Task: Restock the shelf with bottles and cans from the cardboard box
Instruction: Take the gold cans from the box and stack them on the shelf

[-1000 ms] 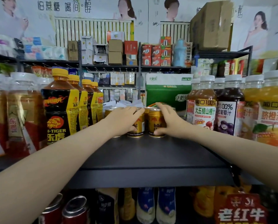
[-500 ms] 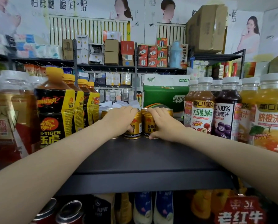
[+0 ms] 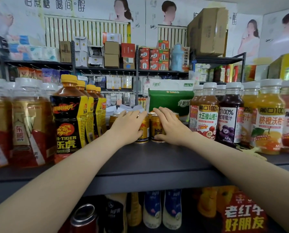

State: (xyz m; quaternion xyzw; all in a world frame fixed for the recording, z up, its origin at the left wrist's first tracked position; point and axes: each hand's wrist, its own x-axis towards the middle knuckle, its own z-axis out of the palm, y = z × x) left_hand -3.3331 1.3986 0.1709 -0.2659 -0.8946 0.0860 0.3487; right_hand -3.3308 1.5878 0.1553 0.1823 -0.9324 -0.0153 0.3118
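Several gold Red Bull cans stand at the back middle of the dark shelf. My left hand wraps around the left front can, with its fingers lying over the rim. My right hand holds the right front can, fingers across the top and thumb low on its front. The two cans stand upright and touch each other. More gold cans sit behind, partly hidden by my hands. No cardboard box of stock is in view.
Hi-Tiger bottles line up to the left of the cans and juice bottles to the right. A green and white carton stands behind. Cans and bottles fill the shelf below.
Both hands stay on the two front cans and have drawn slightly closer together, with fingers reaching further over the tops. The cans remain standing on the shelf.
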